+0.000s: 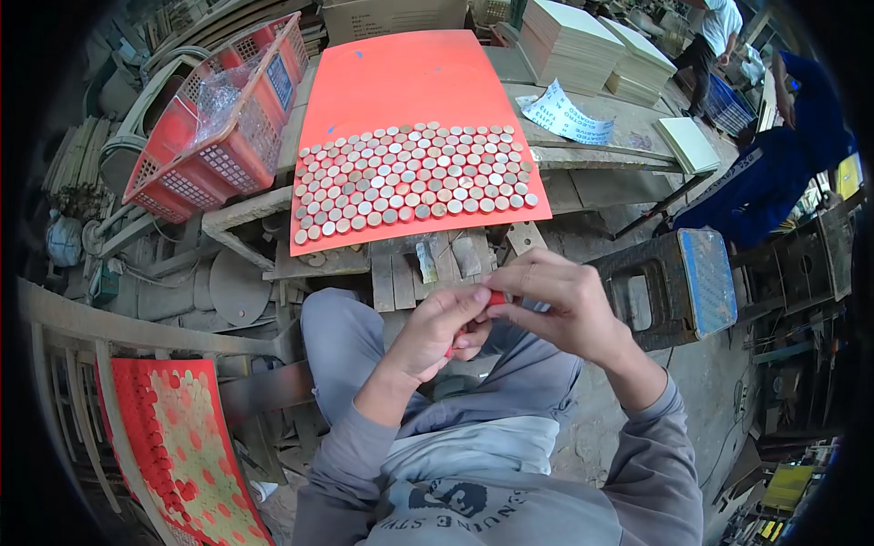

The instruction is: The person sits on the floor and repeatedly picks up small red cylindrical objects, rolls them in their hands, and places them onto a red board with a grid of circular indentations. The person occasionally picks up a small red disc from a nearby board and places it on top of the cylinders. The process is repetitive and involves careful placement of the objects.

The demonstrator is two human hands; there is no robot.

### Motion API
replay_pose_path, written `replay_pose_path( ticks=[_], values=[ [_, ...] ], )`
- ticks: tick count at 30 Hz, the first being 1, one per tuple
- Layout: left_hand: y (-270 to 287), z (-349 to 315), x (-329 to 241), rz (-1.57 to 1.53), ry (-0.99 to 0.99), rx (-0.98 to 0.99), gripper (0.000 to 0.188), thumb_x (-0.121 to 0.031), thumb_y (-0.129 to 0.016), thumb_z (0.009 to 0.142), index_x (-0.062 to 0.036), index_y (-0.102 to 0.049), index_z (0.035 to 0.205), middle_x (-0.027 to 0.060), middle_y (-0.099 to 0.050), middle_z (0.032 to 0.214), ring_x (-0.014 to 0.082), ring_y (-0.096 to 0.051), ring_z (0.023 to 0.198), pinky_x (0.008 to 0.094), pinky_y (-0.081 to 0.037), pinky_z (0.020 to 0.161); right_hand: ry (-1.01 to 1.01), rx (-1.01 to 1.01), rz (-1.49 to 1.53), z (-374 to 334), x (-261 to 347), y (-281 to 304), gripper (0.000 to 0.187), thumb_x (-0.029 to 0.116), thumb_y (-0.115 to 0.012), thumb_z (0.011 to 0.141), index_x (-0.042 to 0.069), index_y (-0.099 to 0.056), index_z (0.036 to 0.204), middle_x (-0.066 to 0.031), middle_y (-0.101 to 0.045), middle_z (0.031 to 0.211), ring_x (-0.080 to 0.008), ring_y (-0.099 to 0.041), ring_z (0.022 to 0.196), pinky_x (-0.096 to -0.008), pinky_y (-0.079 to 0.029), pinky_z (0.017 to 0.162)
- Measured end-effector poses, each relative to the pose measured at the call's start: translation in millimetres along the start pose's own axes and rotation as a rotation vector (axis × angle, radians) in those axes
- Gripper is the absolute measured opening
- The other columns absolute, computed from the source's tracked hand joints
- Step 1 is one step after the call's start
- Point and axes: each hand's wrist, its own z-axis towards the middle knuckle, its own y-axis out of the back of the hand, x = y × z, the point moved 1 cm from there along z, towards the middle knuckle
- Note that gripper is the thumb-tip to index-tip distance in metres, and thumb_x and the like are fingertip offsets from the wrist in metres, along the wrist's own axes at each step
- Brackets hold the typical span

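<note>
Above my lap, my left hand (435, 332) is closed around small red pieces, which show between its fingers. My right hand (560, 296) pinches the end of a small red round piece (497, 298) where the two hands meet. The fingers hide most of it. Beyond the hands lies an orange-red sheet (401, 86) on a wooden bench. Rows of small round discs (414, 182) with pale tops and red sides stand close together on its near half.
At left stands a red plastic crate (205, 159) with clear plastic film inside. A second red sheet (196, 437) with yellowish patches rests low at left. Right of the bench are stacked boards (569, 45), a curled abrasive sheet (569, 116) and a stool (706, 282). People stand at far right.
</note>
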Motion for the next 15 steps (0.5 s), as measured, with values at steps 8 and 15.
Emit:
replay_pose_path(
  ticks=[8,15],
  values=[
    [-17.4,-6.4,-12.9,-0.582,-0.133,-0.08,0.061,-0.045,-0.038,0.099,0.0061,-0.048,0.13,0.0118,-0.059,0.11,0.0214,-0.058,0.093,0.0321,-0.047,0.079,-0.213,0.029,0.125,12.3,20.0,8.2,0.029,0.001,-0.078,0.071,0.001,-0.071,0.099,-0.0108,-0.072,0.094,-0.0234,-0.068,0.082,-0.031,-0.055,0.072],
    [-19.8,-15.7,-10.4,-0.679,-0.262,-0.012,0.073,-0.049,-0.029,0.097,0.0071,-0.031,0.144,0.0234,-0.038,0.147,0.0354,-0.035,0.138,0.0459,-0.026,0.115,-0.04,0.172,0.068,7.6,23.6,-16.9,0.03,0.001,-0.073,0.072,0.001,-0.067,0.102,-0.0124,-0.068,0.099,-0.029,-0.066,0.084,-0.0349,-0.055,0.069]
  ],
)
